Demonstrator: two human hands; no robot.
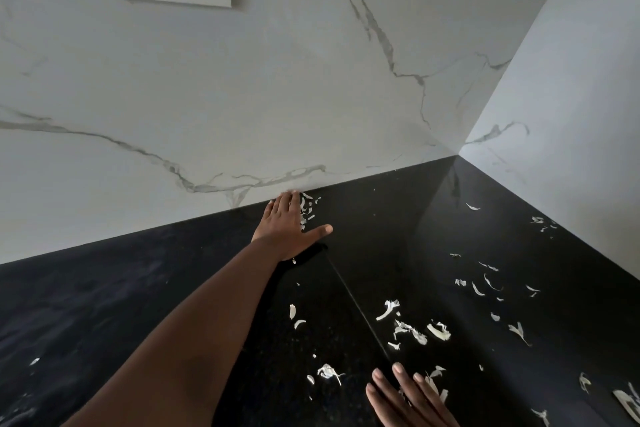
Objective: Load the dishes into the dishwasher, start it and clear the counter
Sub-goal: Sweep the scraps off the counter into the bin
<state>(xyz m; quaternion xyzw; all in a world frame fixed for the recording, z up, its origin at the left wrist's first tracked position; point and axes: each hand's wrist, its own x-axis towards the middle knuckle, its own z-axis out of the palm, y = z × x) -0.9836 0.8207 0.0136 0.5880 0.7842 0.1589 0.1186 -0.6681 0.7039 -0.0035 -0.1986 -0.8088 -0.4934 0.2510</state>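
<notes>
Head view: white peel scraps [408,328] are seen scattered over the black bench [104,305], mostly lower right of the frame, with a small heap [306,208] at the wall edge, centre.
Left grip [289,227]: spread flat, fingers against the heap, nothing pinched.
Right grip [410,399]: spread, laid on the bench at the bottom edge.
Risk: light scraps could be scattered or pushed off the bench by a fast sweep.
Missed bits: far-right flakes [542,221] near the side wall [571,114] may be left.

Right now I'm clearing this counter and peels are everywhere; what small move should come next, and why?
Probably sweep the left hand back from the wall toward the right hand. It lies flat beside a clump of white peels at the backsplash, and more peels are scattered over the black counter.
</notes>
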